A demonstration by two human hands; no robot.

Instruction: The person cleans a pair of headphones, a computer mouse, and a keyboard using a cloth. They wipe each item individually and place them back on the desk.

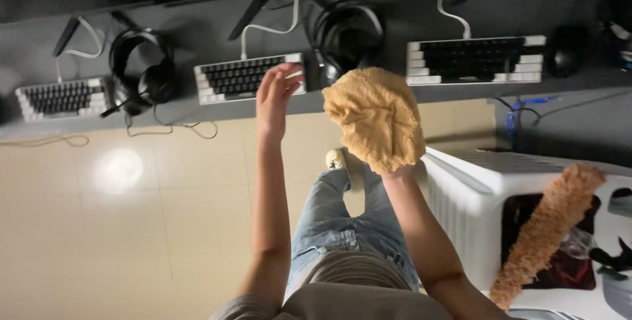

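Looking down at a dark counter (368,106) with three keyboards in a row and two black headsets between them. The right hand (395,162) is wrapped up in a fluffy tan cloth (376,117), bunched around it like a mitt, so I can't tell how the fingers sit inside; it's held up near the counter's front edge, just right of the middle keyboard (247,78) and below the right headset (347,35). The left hand (276,99) is bare, fingers loosely spread, nothing in it, fingertips at the right end of that middle keyboard, touching it or just above, hard to say.

If it's a wipe-down, my take: use the free hand to lift or steady the keyboard, since it's light and will skid, and mind the white cable (266,29) behind it. Flatten the cloth rather than leaving it balled up, so more of it meets the surface, and pull strokes toward the edge.

On the right there's a white basket (467,195) with an orange fuzzy duster (546,231) lying across it.
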